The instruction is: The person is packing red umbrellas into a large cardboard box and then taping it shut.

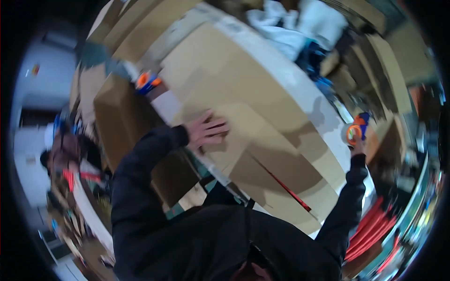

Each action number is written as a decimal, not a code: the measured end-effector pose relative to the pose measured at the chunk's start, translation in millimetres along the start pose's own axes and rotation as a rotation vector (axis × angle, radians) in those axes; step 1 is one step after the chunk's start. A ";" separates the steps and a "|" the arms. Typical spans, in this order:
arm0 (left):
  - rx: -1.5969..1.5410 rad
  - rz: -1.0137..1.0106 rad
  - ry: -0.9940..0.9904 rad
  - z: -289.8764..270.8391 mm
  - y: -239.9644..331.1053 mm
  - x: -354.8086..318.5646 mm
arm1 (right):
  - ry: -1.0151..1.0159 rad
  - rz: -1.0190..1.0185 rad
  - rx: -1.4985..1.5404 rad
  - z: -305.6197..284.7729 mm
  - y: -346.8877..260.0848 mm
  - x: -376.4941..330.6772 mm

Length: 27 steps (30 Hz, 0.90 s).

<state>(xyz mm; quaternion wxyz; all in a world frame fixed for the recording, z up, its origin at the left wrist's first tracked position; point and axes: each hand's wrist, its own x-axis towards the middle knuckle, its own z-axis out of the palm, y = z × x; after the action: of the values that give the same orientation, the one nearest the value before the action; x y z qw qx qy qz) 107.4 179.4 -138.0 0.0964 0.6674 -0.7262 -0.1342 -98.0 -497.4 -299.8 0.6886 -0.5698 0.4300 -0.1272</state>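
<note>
My left hand (207,131) lies palm down on a large flat sheet of brown cardboard (234,70), its fingers spread. At the far right, beside the table's edge, my right hand (358,146) is closed on a blue and orange tape dispenser (361,125) with a roll of tape on it. A second blue and orange tape dispenser (148,83) rests off the sheet's left side. Along a straight line in the nearer part of the cardboard runs a thin dark and red strip (288,189); blur hides whether it is a gap or an object.
The cardboard lies on a white-topped table (286,89). An open cardboard box (123,122) stands at its left. Pale cloths (318,23) and folded cardboard are heaped at the back right. Red tubes (372,229) lie at the lower right. Another person (68,150) is at the far left.
</note>
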 end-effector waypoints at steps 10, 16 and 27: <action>0.108 0.035 0.023 -11.8 -2.5 -21.3 | -0.847 -0.260 -0.631 406.4 -225.3 -207.8; -0.061 0.023 0.150 0.7 -6.0 -38.0 | -1.274 -0.715 -1.246 600.6 -242.2 -302.3; 0.054 0.025 0.146 18.4 -10.4 -39.7 | -1.430 -1.005 -1.896 794.8 -122.8 -306.6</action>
<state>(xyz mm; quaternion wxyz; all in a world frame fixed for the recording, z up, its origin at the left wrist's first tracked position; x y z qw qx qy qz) 114.9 219.3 -157.2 0.1328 0.6685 -0.7289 -0.0640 343.4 204.3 -68.1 -0.0298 -0.8735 -0.3708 0.3141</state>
